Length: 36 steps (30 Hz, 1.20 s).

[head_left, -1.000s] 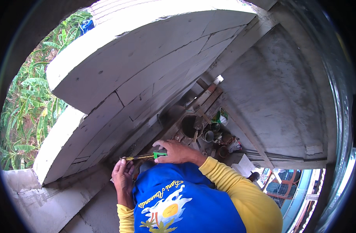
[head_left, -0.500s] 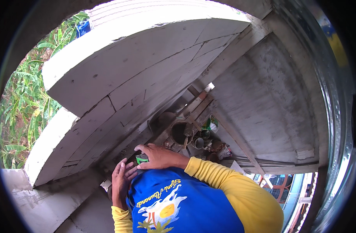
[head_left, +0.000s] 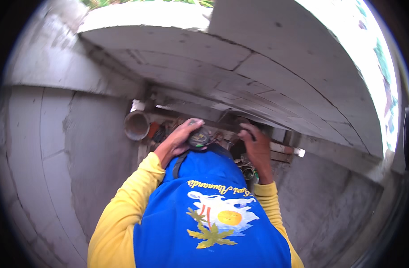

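My left hand (head_left: 180, 140) grips a round, dark tape measure (head_left: 199, 137) with a bit of green on its lower edge, close in front of my body. To its right, my right hand (head_left: 258, 149) is raised with its fingers loosely bent and apart; nothing shows in it. The two hands are separated by a small gap. Both arms wear yellow sleeves (head_left: 124, 210), and a blue shirt front (head_left: 182, 223) with a printed picture fills the lower middle. Below the hands lie dim, cluttered things that are partly hidden.
A grey block wall (head_left: 240, 58) with dark joints rises in front of me. A plastered wall (head_left: 101, 147) stands at the left, another (head_left: 329, 201) at the right. A round pipe end (head_left: 136, 125) sticks out at left. Beyond my right hand lies a wooden plank (head_left: 280, 154).
The tape measure has passed from my right hand to my left. My right hand has moved away to the right. The view has turned, bringing the left wall and pipe into sight.
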Available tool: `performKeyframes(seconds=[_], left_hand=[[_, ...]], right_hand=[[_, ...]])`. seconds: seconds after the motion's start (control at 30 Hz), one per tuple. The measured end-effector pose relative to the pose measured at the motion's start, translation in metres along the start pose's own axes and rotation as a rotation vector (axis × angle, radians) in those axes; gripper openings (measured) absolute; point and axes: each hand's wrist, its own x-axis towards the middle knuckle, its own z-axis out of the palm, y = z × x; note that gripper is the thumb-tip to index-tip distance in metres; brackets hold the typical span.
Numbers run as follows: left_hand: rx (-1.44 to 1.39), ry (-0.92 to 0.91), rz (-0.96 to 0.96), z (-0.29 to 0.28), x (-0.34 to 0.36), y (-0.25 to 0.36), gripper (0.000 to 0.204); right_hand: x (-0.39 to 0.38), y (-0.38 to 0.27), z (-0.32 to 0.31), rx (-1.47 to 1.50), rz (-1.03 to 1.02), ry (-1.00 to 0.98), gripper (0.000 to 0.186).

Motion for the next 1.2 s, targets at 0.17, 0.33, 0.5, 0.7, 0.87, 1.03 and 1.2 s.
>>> performKeyframes(seconds=[0.17,0.33,0.5,0.7,0.87,1.03,1.2], left_hand=[[-0.126,0.156,0.107,-0.020,0.015,-0.045,0.030],[-0.242,0.299,0.165,-0.004,0.018,-0.106,0.031],[-0.403,0.480,0.252,-0.025,-0.004,-0.143,0.035],[-0.577,0.631,0.263,-0.087,0.010,-0.171,0.039],[-0.637,0.737,0.171,-0.160,0.080,-0.226,0.049],[-0.725,0.729,0.025,-0.188,0.143,-0.252,0.044],[-0.560,0.671,-0.098,-0.196,0.179,-0.283,0.041]], right_hand=[[-0.016,0.062,-0.032,-0.258,0.319,-0.100,0.027],[-0.014,0.140,-0.050,-0.281,-0.089,-0.123,0.021],[0.029,0.139,-0.041,-0.307,0.076,-0.346,0.018],[0.048,0.167,0.017,-0.275,0.130,-0.421,0.021],[0.035,0.297,0.072,-0.216,0.395,-0.515,0.022],[-0.018,0.428,0.133,-0.126,1.044,-0.481,0.023],[-0.081,0.530,0.192,-0.039,1.531,-0.369,0.035]])
